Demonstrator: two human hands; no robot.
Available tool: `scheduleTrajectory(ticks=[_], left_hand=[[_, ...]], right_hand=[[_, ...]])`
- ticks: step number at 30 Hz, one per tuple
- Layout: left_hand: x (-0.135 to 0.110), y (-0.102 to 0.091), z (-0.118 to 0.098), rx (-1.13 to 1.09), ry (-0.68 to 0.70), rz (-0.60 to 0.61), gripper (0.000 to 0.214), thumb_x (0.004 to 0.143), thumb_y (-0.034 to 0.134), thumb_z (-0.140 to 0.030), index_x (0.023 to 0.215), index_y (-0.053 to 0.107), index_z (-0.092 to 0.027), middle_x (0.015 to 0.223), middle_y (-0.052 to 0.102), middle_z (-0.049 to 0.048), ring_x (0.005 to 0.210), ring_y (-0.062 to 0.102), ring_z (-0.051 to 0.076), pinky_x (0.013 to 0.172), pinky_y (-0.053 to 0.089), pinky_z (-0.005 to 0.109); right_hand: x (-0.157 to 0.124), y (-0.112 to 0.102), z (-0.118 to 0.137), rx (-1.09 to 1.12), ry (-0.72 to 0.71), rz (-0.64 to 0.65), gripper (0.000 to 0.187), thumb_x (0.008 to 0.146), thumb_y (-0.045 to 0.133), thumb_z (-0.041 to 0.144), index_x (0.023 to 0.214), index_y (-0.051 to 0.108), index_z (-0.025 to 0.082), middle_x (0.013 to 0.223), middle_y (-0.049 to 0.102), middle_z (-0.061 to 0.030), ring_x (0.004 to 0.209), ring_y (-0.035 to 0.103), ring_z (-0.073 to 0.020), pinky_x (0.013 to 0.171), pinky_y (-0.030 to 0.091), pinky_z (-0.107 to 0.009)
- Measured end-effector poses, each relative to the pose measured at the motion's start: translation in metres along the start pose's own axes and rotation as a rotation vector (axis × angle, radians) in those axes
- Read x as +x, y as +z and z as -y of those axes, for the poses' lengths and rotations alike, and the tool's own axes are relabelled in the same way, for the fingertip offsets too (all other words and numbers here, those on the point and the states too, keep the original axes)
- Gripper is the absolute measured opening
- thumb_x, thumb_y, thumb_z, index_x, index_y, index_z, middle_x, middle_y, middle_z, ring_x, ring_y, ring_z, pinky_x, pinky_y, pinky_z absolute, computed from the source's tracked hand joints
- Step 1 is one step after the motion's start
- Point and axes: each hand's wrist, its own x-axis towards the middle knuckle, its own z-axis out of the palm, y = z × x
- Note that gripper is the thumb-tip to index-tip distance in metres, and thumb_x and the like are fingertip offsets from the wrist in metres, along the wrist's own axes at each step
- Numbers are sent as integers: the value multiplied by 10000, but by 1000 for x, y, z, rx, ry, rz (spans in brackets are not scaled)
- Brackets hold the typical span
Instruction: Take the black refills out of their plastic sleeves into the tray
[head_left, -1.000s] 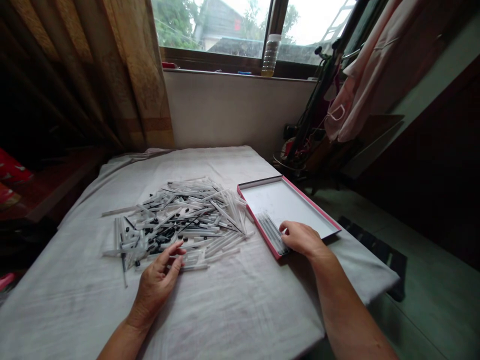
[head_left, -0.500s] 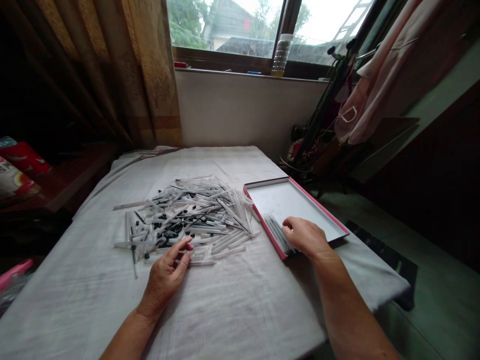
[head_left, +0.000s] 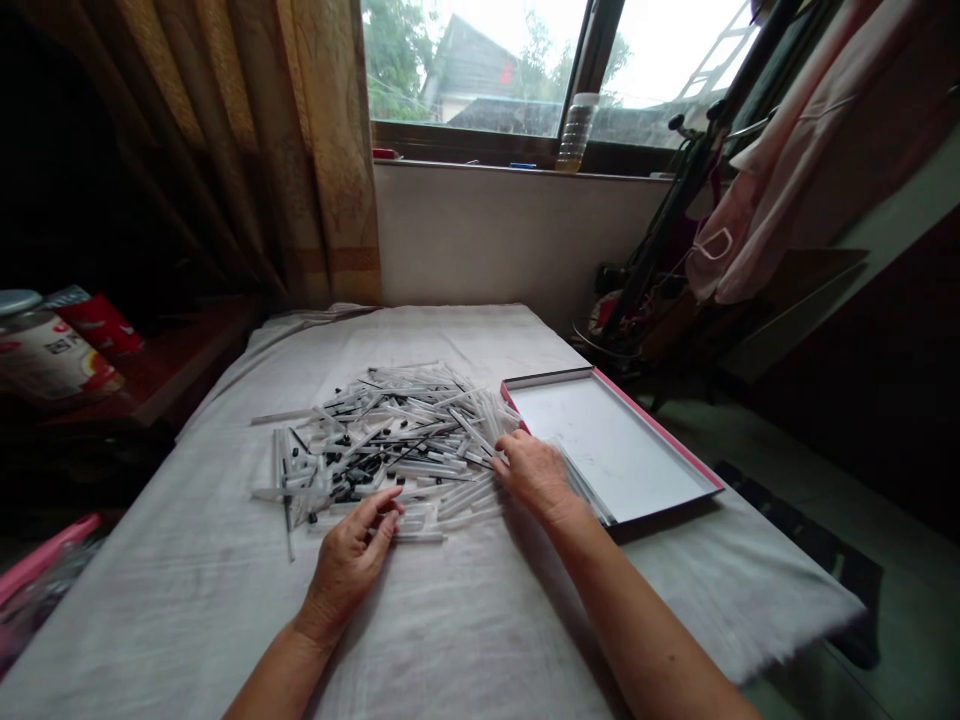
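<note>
A loose heap of clear plastic pen barrels (head_left: 427, 465), mixed with small black pen plugs (head_left: 352, 470) and thin dark refills, lies on the white cloth. At its front edge rests my left hand (head_left: 349, 555), its thumb and fingers slightly apart beside a few barrels; nothing shows in its grasp. My right hand (head_left: 532, 470) reaches over the heap's right edge, fingers spread and empty, close to some barrels. Beside it lies a shallow box lid (head_left: 630, 450) with a red rim and white inside. A row of barrels (head_left: 581, 475) lies along its left wall, partly hidden by my right hand.
White cloth (head_left: 465, 640) covers the table, whose right edge runs past the box lid. On a side table at left stand a jar (head_left: 52, 350) and a red packet (head_left: 105, 325). A bottle (head_left: 577, 135) is on the window sill. Pink cloth (head_left: 780, 190) hangs at right.
My right hand has moved left, out of the box lid and over to the heap's right edge. My left hand stays by the heap's front. The view has shifted slightly.
</note>
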Motion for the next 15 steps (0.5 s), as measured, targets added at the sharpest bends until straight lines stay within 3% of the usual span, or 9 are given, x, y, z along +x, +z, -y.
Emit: scheduleTrajectory(ticks=[5,9,13,15], left_hand=[[-1,0,0,13,0,1,308,890,547,-335,1135,679,-204,893,768,47,736,736,172,682,597,253],[-2,0,-2,44,63,-6,285,909,534,-314,1133,674,-207,895,765,44,728,734,164,647,593,232],[-1,0,-9,168,275,-110,243,922,545,-248,1133,662,-216,986,742,52,885,717,171,799,584,267],[1,-1,-14,250,353,-184,254,923,551,-228,1158,647,-218,1092,709,75,1025,676,198,915,548,328]], right_hand=[[4,5,0,-2,38,-33,203,919,507,296,962,675,191,1018,700,-107,887,675,-237,680,437,-301],[-2,5,-4,144,44,-144,164,907,516,261,923,661,183,921,718,-92,796,674,-214,668,434,-293],[-15,7,4,544,-180,-322,116,874,537,221,859,647,187,844,703,-49,704,630,-151,676,449,-260],[-21,9,16,765,-304,-305,106,859,548,222,843,648,190,816,693,-35,685,612,-134,658,456,-243]])
